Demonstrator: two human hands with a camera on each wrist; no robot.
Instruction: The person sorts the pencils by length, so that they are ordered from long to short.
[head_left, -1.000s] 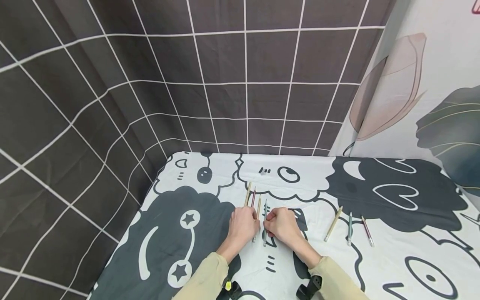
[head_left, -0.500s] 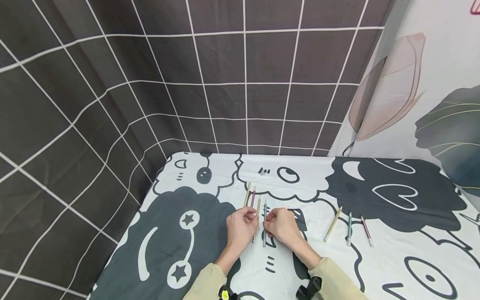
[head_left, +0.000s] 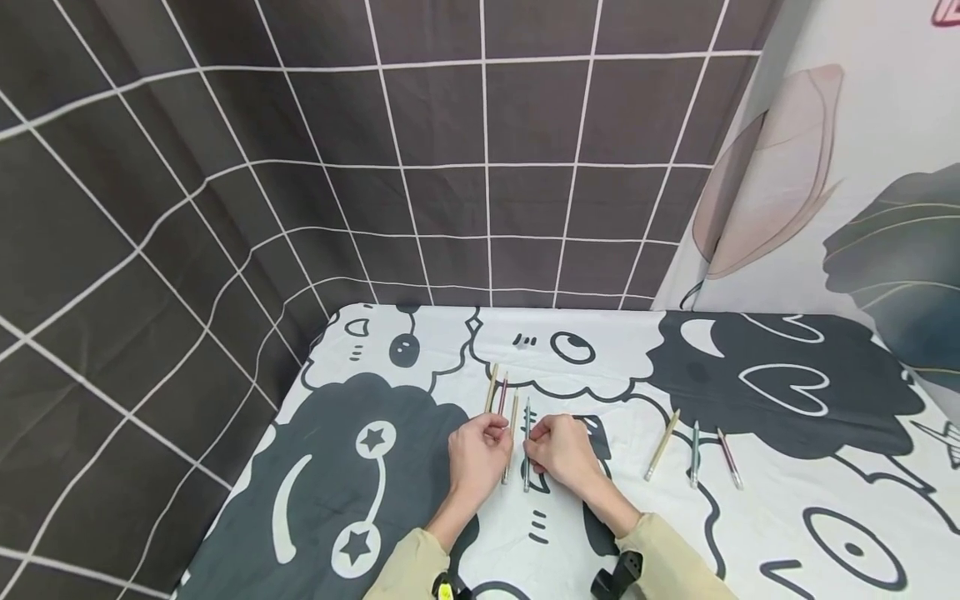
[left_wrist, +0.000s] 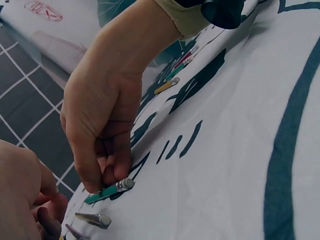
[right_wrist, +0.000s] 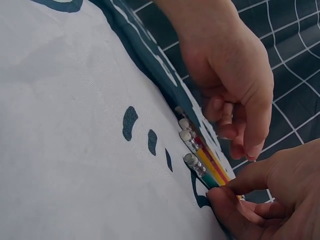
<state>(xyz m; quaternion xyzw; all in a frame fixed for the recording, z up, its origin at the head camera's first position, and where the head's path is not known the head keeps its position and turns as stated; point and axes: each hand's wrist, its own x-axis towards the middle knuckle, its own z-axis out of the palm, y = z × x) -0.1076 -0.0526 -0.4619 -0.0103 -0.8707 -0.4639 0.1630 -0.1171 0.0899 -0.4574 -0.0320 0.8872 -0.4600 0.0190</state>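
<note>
Several pencils lie side by side on the patterned cloth in front of me: a yellow pencil (head_left: 491,388), a red pencil (head_left: 503,393), a second yellow pencil (head_left: 513,415) and a green pencil (head_left: 527,479). My right hand (head_left: 564,454) pinches the green pencil, the rightmost, between thumb and fingertips; its eraser end (left_wrist: 127,184) sticks out toward me. Beside the other pencils, my left hand (head_left: 477,458) hovers with loosely bent fingers. The right wrist view shows that left hand (right_wrist: 230,75) just over the pencils, with nothing between thumb and fingers.
To the right, a second group holds a yellow pencil (head_left: 662,446), a green pencil (head_left: 694,454) and a red pencil (head_left: 729,458), spaced apart. A dark gridded curtain (head_left: 525,200) hangs behind the cloth (head_left: 630,500). A leaf-patterned curtain (head_left: 795,167) hangs at the right.
My left hand has drawn back slightly left from over the pencils, and its thumb and fingers have loosened. The right hand stays at the green pencil.
</note>
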